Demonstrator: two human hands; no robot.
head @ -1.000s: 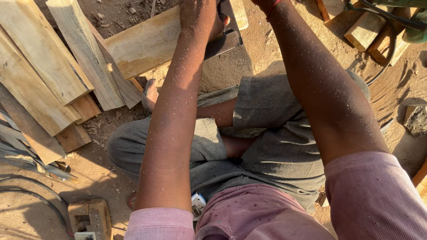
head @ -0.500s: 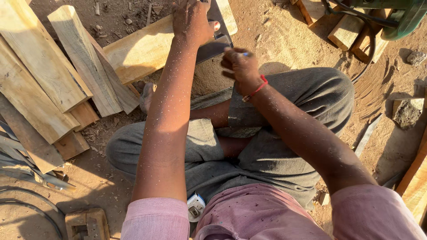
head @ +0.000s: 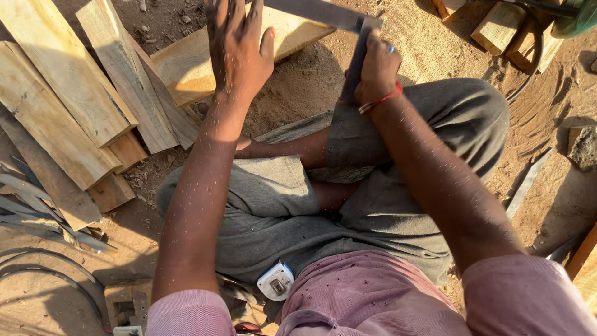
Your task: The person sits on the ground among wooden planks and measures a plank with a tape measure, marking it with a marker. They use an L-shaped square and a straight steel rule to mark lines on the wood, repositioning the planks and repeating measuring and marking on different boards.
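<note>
I sit cross-legged on sandy ground. My right hand (head: 376,65), with a red thread at the wrist, grips the dark stock of a metal try square (head: 336,18), whose steel blade runs up-left across a pale wooden plank (head: 186,62). My left hand (head: 239,43) hovers with fingers spread just over that plank, holding nothing. A small blue-tipped item sticks out of my right fist; I cannot tell what it is.
Several rough planks (head: 62,106) lie stacked at the left. Wood blocks (head: 504,28) and a green power tool (head: 575,18) with a black cable sit at the top right. A white tape measure (head: 275,281) rests by my hip. Metal strips (head: 37,211) lie at the lower left.
My right hand has drawn back from the far plank toward my knee and now holds the square's stock upright. My left hand has lifted and spread its fingers.
</note>
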